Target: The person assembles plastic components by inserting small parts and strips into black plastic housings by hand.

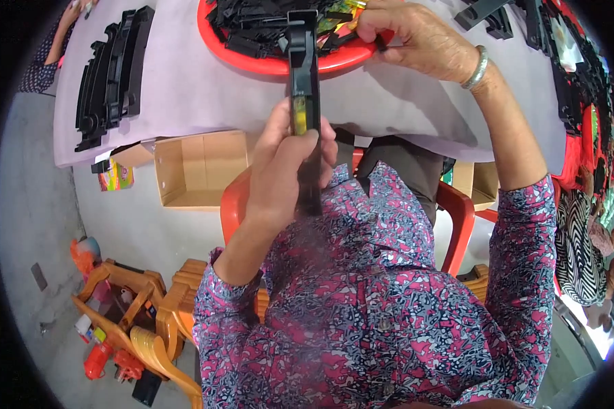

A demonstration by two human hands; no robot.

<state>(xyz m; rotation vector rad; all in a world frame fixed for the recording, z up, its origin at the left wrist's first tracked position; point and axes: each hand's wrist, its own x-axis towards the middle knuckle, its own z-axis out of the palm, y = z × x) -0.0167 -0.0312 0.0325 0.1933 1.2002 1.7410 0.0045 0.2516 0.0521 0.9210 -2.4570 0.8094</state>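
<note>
My left hand (276, 160) is wrapped round a long black plastic part (304, 65), which stands out away from me with its far end over a red basin. A yellow patch shows on the part just above my thumb. The red basin (259, 63) holds many small black plastic pieces (249, 27) and some yellow and green wrapping. At the basin's right rim, my right hand (423, 41) has its fingers pinched together. A small black piece (381, 45) shows between thumb and fingers, its shape mostly covered.
Long black parts (116, 75) lie in a row at the table's left, and more black parts (491, 17) at the right. Another person's arm (58, 37) reaches in at far left. Below the table are a cardboard box (205, 170), my red chair (457, 218) and wooden furniture (126, 300).
</note>
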